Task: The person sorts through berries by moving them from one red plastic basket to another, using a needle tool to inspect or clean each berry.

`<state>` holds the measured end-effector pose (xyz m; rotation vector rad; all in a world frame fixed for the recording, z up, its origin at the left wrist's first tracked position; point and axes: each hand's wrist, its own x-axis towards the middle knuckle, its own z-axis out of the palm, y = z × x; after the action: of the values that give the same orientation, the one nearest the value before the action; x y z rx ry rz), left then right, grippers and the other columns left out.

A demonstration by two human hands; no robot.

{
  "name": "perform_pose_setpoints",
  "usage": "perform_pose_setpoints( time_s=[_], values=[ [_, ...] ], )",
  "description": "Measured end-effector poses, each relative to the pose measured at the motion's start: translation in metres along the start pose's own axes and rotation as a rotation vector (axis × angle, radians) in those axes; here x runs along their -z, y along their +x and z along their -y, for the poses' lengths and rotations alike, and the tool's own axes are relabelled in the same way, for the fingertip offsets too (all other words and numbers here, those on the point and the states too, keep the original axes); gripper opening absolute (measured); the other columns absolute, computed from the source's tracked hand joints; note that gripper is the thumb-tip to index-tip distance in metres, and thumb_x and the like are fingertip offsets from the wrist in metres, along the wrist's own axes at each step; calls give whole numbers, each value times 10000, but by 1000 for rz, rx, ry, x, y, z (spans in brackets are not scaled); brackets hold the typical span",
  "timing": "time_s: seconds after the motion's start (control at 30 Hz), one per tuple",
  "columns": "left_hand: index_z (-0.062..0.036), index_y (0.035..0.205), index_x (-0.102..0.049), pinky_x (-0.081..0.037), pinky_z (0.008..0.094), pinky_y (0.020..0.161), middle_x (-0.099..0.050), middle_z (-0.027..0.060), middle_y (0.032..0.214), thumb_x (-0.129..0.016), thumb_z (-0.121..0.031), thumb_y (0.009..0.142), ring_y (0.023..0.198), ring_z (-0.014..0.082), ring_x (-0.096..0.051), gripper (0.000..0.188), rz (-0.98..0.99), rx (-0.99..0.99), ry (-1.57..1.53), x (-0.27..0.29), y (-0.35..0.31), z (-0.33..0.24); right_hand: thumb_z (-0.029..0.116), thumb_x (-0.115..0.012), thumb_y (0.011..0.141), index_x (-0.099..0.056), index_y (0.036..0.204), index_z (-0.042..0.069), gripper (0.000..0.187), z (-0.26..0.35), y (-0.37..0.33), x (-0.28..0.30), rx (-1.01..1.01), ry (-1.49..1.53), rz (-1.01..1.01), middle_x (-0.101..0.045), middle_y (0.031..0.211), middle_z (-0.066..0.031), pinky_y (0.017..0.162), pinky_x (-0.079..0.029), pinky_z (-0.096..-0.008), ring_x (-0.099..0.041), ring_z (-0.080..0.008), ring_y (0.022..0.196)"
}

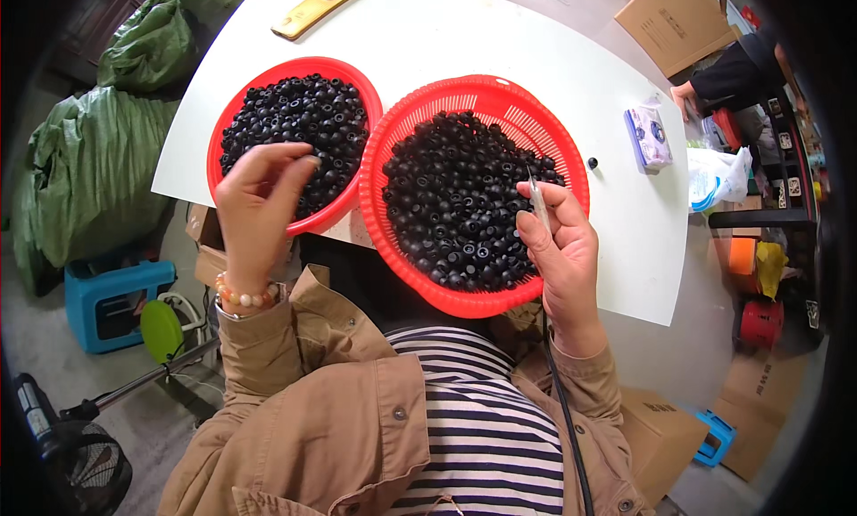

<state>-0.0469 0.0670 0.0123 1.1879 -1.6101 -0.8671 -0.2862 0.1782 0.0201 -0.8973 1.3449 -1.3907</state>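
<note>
My left hand (253, 214) is over the near edge of a round red basin (373, 105) heaped with small black knob-like parts (290, 110). Its thumb and forefinger are pinched together; anything between them is too small to make out. In front of me, a red slotted plastic basket (379, 221) is full of similar black parts (451, 190), round with hollow openings. At its right side, my right hand (573, 262) grips a slim, pale pen-like tool (538, 203), its thin pointed tip upward. A black cord (561, 387) runs down from below that hand.
On the white table (455, 34) lie a yellow phone (314, 12), a purple-and-white packet (648, 137) and one loose black part (593, 162). Green sacks (94, 163) and a blue stool (112, 306) stand left. Another person's hand (684, 99) shows at the right, near cardboard boxes (674, 25).
</note>
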Motion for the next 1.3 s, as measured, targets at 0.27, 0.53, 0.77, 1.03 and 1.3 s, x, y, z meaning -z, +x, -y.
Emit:
perform_pose_setpoints(
  time_s=[0.27,0.53,0.77,1.03,1.3],
  values=[
    [-40,703,-609,-410,310,588,-521,59,678,-667,-18,599,663,228,-496,121,687,-496,166,-47,-16,-37,89,-588,810,-489,1039,7,262,-1,-1,1,7,30,15,-505,753,46,606,-338,-143,-418,-1,667],
    [-42,742,-585,-427,328,657,-485,69,740,-632,-66,638,779,246,-472,117,752,-516,389,-62,-28,-28,44,-566,809,-486,1050,-3,258,-4,3,-6,3,56,1,-523,872,11,623,-357,-148,-442,-12,721],
    [-81,644,-549,-453,279,631,-477,27,730,-622,-121,646,787,198,-495,83,676,-555,423,-73,-36,-24,63,-558,813,-496,1051,9,251,-7,-3,0,29,21,-36,-451,763,69,527,-246,-124,-342,9,608],
    [-28,771,-554,-462,326,613,-540,82,769,-583,-77,692,767,246,-538,97,524,-486,127,-68,-34,-31,148,-535,847,-504,1029,22,224,-7,-2,0,9,-94,77,-382,619,85,456,-204,-133,-299,13,515],
    [-27,971,-518,-437,160,528,-547,2,754,-493,-93,855,621,34,-529,136,757,390,-806,-60,-29,-45,250,-482,880,-515,991,28,250,-5,-4,-7,-25,88,100,-385,598,68,443,-239,-143,-314,3,501]
  ],
)
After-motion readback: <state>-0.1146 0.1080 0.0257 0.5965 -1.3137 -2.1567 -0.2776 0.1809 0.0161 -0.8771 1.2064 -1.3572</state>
